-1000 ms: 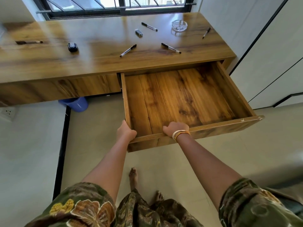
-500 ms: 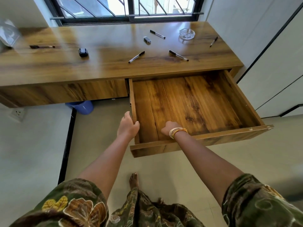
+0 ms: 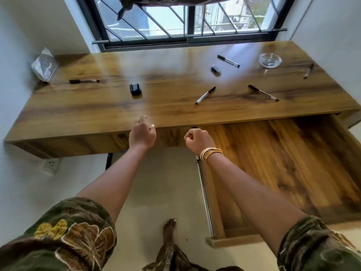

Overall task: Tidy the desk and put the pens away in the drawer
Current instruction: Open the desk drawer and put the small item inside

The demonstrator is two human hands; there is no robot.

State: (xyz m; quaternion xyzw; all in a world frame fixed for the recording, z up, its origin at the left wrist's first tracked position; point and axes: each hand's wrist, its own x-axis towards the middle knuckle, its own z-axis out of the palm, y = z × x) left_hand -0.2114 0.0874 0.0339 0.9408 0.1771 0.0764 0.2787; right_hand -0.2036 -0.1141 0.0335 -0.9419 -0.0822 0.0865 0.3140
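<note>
Several black-capped pens lie on the wooden desk (image 3: pixel 97 114): one near the middle (image 3: pixel 205 95), one to its right (image 3: pixel 263 92), one further back (image 3: pixel 228 61), one at the far right (image 3: pixel 308 71). A dark pen-like item (image 3: pixel 84 81) lies at the left. The drawer (image 3: pixel 283 163) under the desk's right half stands pulled out, with nothing in it. My left hand (image 3: pixel 142 133) hovers at the desk's front edge, fingers loosely curled, holding nothing. My right hand (image 3: pixel 198 140), with bangles on the wrist, is curled in a loose fist by the drawer's back left corner, holding nothing.
A small black case (image 3: pixel 135 89) and a grey eraser-like block (image 3: pixel 215 70) lie on the desk. A glass ashtray (image 3: pixel 270 60) sits at the back right. A clear plastic pack (image 3: pixel 44 64) leans at the left wall. A barred window runs behind. My foot (image 3: pixel 169 229) stands on the floor.
Both hands have let go of the drawer front and risen toward the desk's front edge. The view has moved closer and tilted up. The drawer stays pulled out.
</note>
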